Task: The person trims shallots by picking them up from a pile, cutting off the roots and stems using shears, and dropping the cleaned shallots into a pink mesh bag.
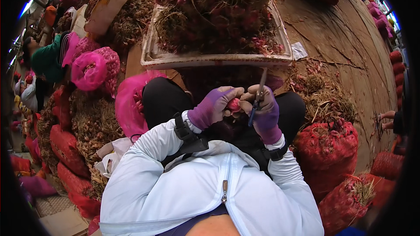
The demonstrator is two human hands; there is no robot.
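My left hand (215,105), in a purple and tan glove, is closed with its fingers round a red shallot (234,105). Close beside it, my right hand (265,110) in a matching glove grips a blue-handled cutting tool (263,81), its narrow blade pointing up and away from me. Whether it is a knife or scissors I cannot tell. The right fingertips are next to the shallot; whether they touch it is unclear. Beyond my hands, a white foam tray (192,62) bears a heap of shallots (223,13) with dry stalks.
Dry trimmings (326,98) and a stuffed red net sack (326,148) lie to my right. At left are a pink net bag (131,105) and a pile of stalked shallots (96,124). Another person in green (47,61) is at far left. Brown sheeting (332,39) covers the floor.
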